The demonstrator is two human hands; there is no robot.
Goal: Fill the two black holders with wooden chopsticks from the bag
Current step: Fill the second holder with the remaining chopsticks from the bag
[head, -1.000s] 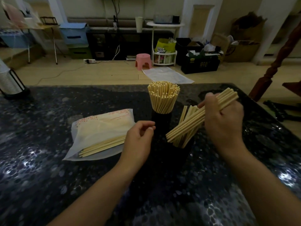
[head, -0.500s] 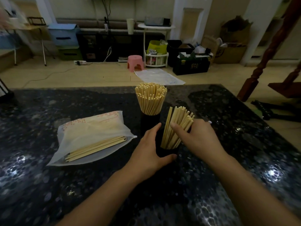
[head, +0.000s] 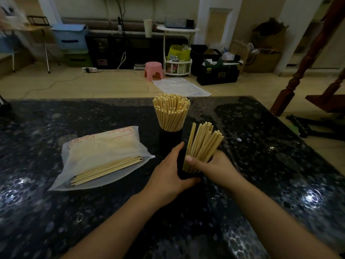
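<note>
The right hand (head: 216, 167) pinches the chopstick bundle (head: 202, 144) standing in the near holder (head: 188, 174), which the left hand (head: 168, 176) grips. The far holder (head: 169, 139), toward the tabletop's (head: 261, 146) far edge, looks full. A few chopsticks remain in the bag (head: 100, 154) at left, so filling seems nearly finished.

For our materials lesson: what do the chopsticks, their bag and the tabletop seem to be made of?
Chopsticks: pale, matte sticks, apparently bare wood or bamboo.
Bag: thin frosted plastic; the sticks show through it.
Tabletop: dark, speckled and glossy with reflections, probably polished stone, possibly an imitation.
</note>
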